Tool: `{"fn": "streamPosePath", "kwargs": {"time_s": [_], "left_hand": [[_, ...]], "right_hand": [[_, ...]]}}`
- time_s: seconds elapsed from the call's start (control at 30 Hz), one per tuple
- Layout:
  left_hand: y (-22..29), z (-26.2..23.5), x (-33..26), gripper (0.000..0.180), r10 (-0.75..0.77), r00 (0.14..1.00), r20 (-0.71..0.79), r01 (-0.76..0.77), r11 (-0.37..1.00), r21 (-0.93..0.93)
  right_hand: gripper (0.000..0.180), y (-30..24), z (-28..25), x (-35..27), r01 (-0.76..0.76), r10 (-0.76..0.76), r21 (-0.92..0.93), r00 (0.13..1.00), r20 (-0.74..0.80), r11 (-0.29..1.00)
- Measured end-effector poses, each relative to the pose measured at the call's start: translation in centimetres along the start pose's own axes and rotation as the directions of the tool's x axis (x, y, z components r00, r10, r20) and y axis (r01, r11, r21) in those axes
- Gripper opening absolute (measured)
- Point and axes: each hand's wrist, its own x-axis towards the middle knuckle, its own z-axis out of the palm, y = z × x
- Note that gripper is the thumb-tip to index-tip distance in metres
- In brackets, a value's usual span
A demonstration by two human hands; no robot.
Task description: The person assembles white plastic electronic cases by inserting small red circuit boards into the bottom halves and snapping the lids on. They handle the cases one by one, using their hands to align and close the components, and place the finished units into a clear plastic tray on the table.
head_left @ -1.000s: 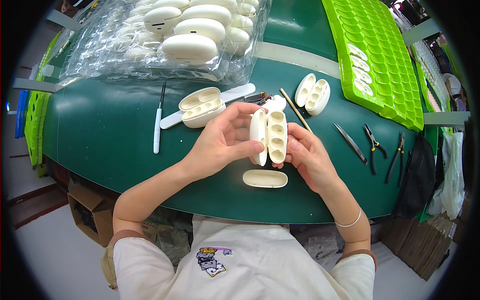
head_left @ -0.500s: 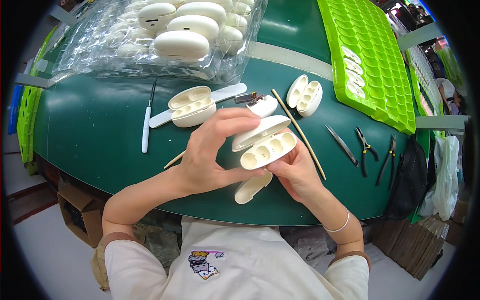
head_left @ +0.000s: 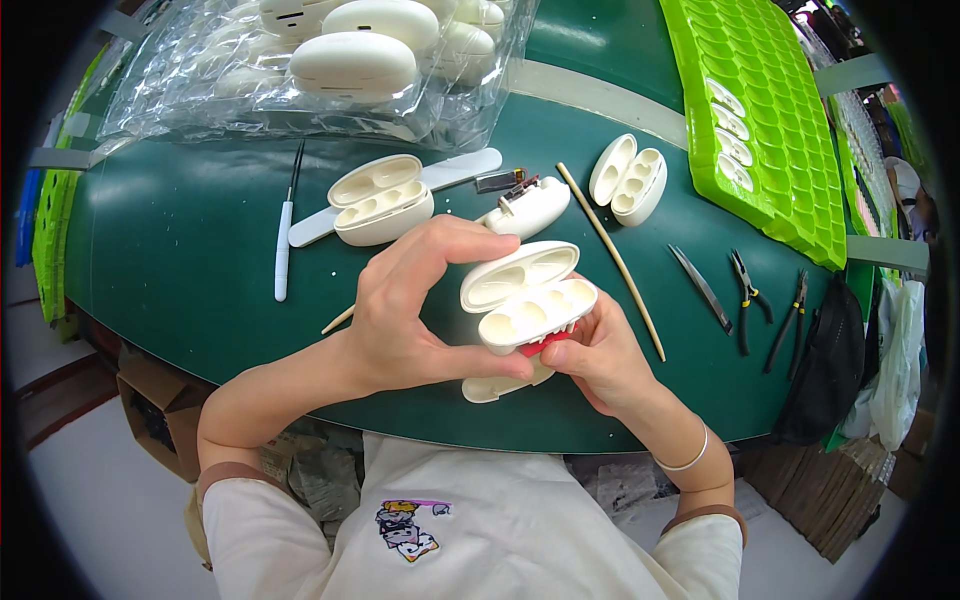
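Observation:
An earbud charging case, cream white with its lid swung up, is held between my two hands above the table edge. My left hand curls around its left side, fingers at the lid and thumb below. My right hand grips the right end, its thumb against the underside. A red part with small white pieces shows under the earbud tray, close to my right thumb. Just below hangs a curved cream outer shell, partly hidden by my hands; I cannot tell whether it is attached.
Beyond my hands lie an open case, a case with exposed electronics and another open case. A thin-tipped tool, wooden stick, tweezers and two pliers surround them. Bagged cases and a green tray stand behind.
The case has tilted in my hands, and the red part beneath its tray has come into sight. The outer shell is now more covered by my left thumb. The whole view has shifted slightly.

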Motion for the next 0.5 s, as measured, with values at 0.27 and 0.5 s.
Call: {"fn": "streamPosePath", "kwargs": {"time_s": [0.27,0.5], "left_hand": [[0.00,-0.71,0.47,0.068,0.123,0.992,-0.037,-0.120,0.989,0.085],[-0.07,-0.71,0.19,0.070,0.085,0.996,-0.028,-0.084,0.995,0.047]], "right_hand": [[0.039,0.24,-0.29,-0.07,-0.009,0.008,0.028,1.000,0.019,1.000],[0.033,0.33,-0.46,-0.12,-0.010,0.007,0.054,0.998,0.056,0.998]]}}
